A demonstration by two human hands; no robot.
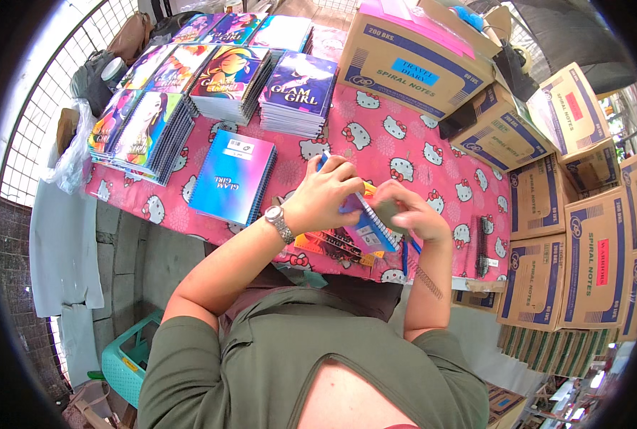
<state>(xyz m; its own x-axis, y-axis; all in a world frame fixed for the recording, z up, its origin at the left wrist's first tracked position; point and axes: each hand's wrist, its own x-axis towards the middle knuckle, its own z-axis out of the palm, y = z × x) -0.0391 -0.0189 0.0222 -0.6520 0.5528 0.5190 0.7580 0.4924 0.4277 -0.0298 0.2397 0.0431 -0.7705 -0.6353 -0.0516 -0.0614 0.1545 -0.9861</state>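
My left hand (333, 189) grips a notebook (365, 229) with a blue and purple cover, tilted up on its edge. Curled close at its punched edge, my right hand (413, 214) pinches at a spiral binding coil. The loose end of that dark coil (427, 283) hangs in front of my right forearm. Under the notebook lie dark and yellow covers (329, 248), partly hidden by my left wrist. A finished blue-pink spiral notebook (234, 177) lies flat to the left of my left hand.
Stacks of spiral notebooks (297, 93) fill the table's far left. Cardboard boxes (411, 64) stand at the back and pile up on the right (594, 250). Dark coils (483, 247) lie near the right edge of the pink tablecloth (361, 136). A teal plastic stool (129, 361) stands lower left.
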